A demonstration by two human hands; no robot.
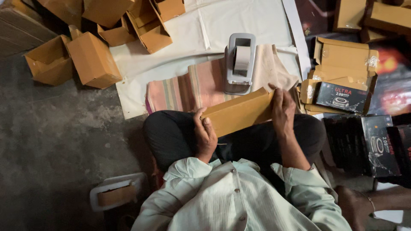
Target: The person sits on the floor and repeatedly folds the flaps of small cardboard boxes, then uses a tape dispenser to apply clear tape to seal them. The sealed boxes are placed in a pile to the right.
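The person sits cross-legged on the floor and holds a flat brown cardboard box [237,113] above the lap, just in front of the grey tape dispenser [239,64], which serves as the reference landmark. The left hand [204,136] is closed on the box's near left end, thumb on top; the right hand [282,112] lies flat, fingers extended, against its right end. The box is tilted and supported only at its ends, so it could probably slip or twist if either hand loosens. The dispenser stands upright on a striped cloth [188,87], directly beyond the box, its tape roll facing the person. To the dispenser's right lies an opened carton [342,64] containing black printed packages [340,96], with more black packages [376,143] nearer. To its far left, empty brown boxes [92,60] lie scattered. A white sheet [171,62] extends beneath and beyond the dispenser.
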